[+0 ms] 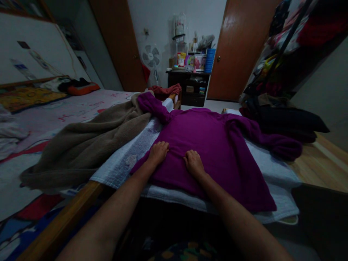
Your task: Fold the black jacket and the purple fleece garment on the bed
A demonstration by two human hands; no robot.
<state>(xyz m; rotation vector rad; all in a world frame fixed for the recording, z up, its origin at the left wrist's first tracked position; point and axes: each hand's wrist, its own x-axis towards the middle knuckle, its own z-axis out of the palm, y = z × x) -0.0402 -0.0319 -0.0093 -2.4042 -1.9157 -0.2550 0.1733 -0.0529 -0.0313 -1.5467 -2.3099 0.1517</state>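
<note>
A purple long-sleeved shirt lies spread out on a light blue cloth, its hem toward me and its sleeves reaching out to both sides. My left hand is closed on the shirt's fabric, left of the middle. A little to the right, my right hand also grips the fabric with curled fingers. Small creases run in the cloth between the two hands. The shirt's left sleeve rests partly over a brown fleece blanket; the right sleeve bends down at the far side.
A bed with a patterned sheet and wooden frame is on the left. Dark folded clothes are piled at right, under hanging clothes. Behind stand a fan, a dark cabinet and a brown door.
</note>
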